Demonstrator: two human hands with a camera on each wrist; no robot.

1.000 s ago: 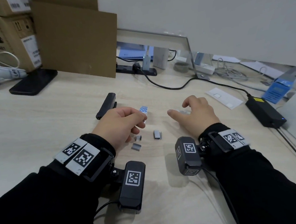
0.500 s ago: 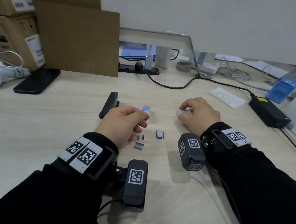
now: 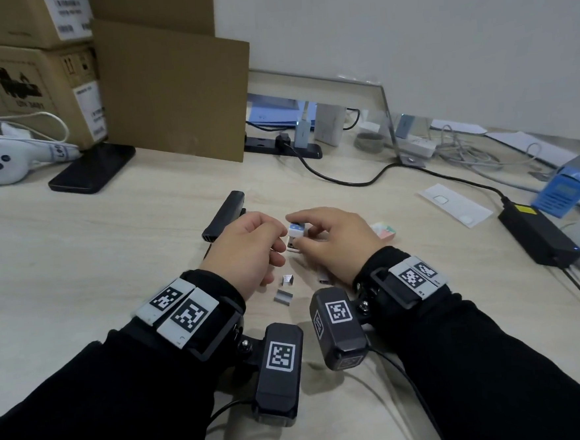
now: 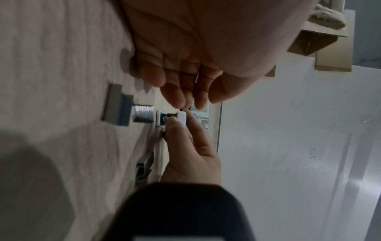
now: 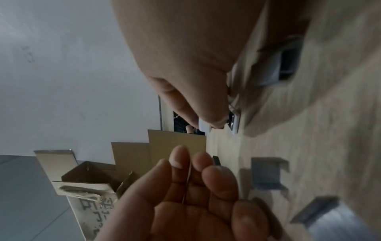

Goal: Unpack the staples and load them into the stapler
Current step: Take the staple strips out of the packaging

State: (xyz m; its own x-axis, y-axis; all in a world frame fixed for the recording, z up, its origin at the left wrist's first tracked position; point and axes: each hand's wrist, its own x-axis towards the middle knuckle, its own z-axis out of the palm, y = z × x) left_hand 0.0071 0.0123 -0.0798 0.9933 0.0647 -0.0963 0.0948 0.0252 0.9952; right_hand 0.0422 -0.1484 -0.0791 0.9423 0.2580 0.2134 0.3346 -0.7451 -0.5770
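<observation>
The right hand (image 3: 331, 242) pinches a small white staple box (image 3: 297, 229) with a blue top between its thumb and first finger. In the left wrist view, the thumb sits on one side of the box and the finger on the other. The box is held just above the desk (image 3: 112, 253), between the two hands.

The left hand (image 3: 246, 248) is right beside the box. Its fingers are curled in loosely, and their tips come close to the box. It is hard to tell if they touch it. In the right wrist view its palm faces the camera and holds nothing.

Three short bits of silver staples (image 3: 284, 296) lie on the desk, near the wrists. The black stapler (image 3: 224, 214) lies flat on the desk just behind the left hand. No hand touches it.
</observation>
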